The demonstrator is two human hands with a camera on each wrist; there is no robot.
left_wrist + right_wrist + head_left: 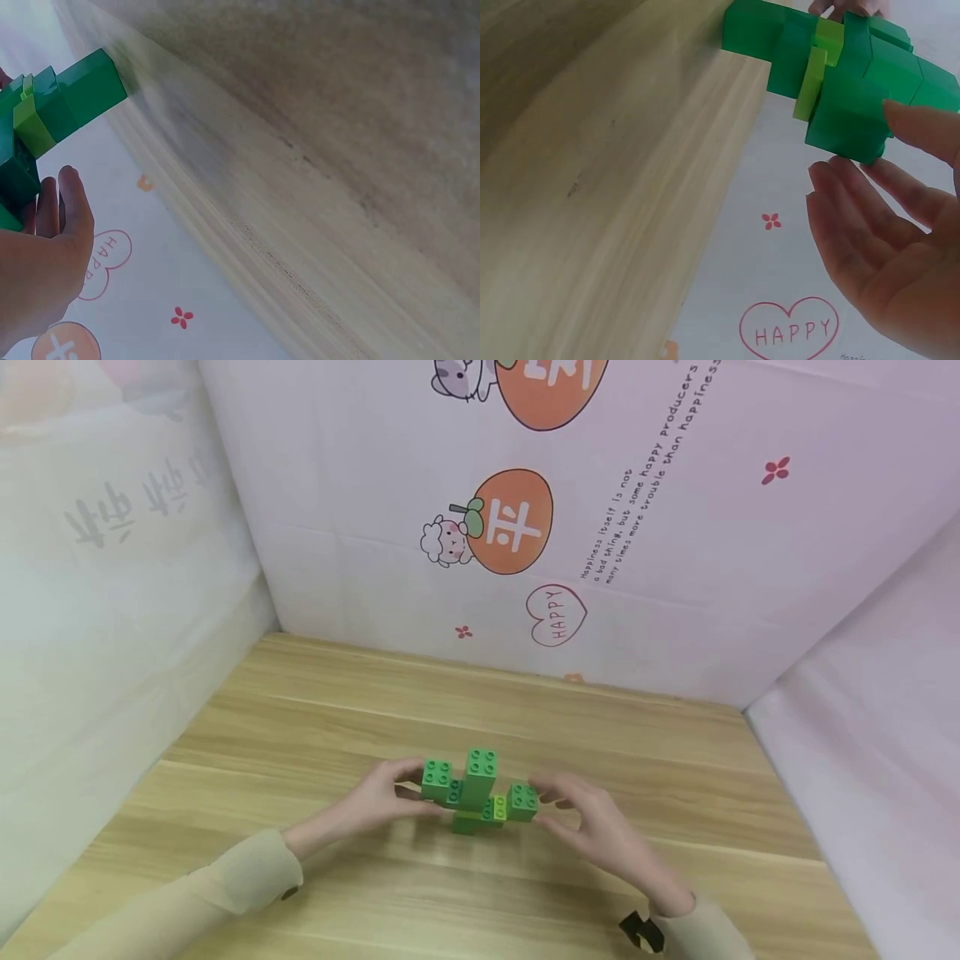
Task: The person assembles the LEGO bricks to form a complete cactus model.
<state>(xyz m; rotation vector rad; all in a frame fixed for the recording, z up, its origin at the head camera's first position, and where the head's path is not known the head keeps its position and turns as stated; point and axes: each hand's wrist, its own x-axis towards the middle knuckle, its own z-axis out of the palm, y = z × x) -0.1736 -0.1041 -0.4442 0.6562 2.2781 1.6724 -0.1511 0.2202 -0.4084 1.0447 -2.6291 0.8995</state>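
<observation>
A green building-block model (478, 789) stands upright on the wooden table, with a tall central column and a stepped arm on each side. Light-green bricks (811, 84) sit among its darker ones. My left hand (378, 797) grips the left arm's end block (437, 781), thumb in front and fingers behind; in the left wrist view its fingers (71, 199) curl beside the model's underside. At the other side, my right hand (600, 822) pinches the right arm's end block (522, 803). The right wrist view has its thumb (922, 127) against that block and fingertips along its lower edge.
Wood-grain tabletop (360, 693) surrounds the model. A white printed sheet (360, 585) rises behind the table, and pale sheets (112, 610) hang at both sides. A black strap (641, 932) is at the right sleeve's cuff.
</observation>
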